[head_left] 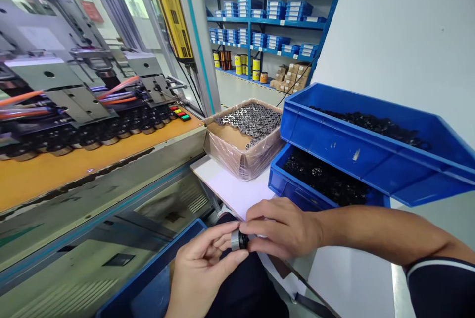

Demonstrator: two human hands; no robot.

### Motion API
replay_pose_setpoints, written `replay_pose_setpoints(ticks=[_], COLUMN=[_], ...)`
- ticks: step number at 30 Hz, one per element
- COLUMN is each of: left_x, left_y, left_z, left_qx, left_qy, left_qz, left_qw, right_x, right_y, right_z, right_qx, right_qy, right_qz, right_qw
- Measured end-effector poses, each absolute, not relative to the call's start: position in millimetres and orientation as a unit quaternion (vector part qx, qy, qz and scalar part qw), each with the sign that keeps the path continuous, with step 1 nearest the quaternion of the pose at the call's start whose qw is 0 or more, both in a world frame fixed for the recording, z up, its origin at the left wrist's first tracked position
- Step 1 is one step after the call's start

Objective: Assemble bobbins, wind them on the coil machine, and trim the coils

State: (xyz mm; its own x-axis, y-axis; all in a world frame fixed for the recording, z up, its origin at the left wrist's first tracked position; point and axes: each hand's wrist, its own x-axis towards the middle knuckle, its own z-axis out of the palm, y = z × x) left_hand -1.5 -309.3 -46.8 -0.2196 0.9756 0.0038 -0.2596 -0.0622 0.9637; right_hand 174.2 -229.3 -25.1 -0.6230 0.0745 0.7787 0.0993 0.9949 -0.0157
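A small round part (239,240), grey metal with a black end, is pinched between both hands low in the middle of the view. My left hand (202,271) grips it from below with thumb and fingers closed. My right hand (284,228) closes on it from the right, over the edge of a white table (232,189). Just behind my right hand stands a lower blue bin (287,189) of black round parts, under an upper blue bin (371,155) that is tilted and also filled with black parts.
A plastic-lined cardboard box (241,152) of silvery metal rings sits on the white table. To the left runs a machine with an orange deck (74,162), a row of round parts and coloured buttons (181,113). Blue shelving (267,21) stands behind. Another blue bin rim (148,271) lies below.
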Motion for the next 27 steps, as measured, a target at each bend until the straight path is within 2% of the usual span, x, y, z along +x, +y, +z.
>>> replay_pose_setpoints(ticks=[27], left_x=[0.0], left_y=[-315.0], left_z=[-47.2], left_qx=[0.37], left_qy=[0.451], left_qz=[0.624], left_qw=[0.52], right_x=[171.4], right_y=[-233.2], right_z=[-21.6], right_qx=[-0.031], right_qy=[-0.902], right_qz=[0.002], right_qw=[0.431])
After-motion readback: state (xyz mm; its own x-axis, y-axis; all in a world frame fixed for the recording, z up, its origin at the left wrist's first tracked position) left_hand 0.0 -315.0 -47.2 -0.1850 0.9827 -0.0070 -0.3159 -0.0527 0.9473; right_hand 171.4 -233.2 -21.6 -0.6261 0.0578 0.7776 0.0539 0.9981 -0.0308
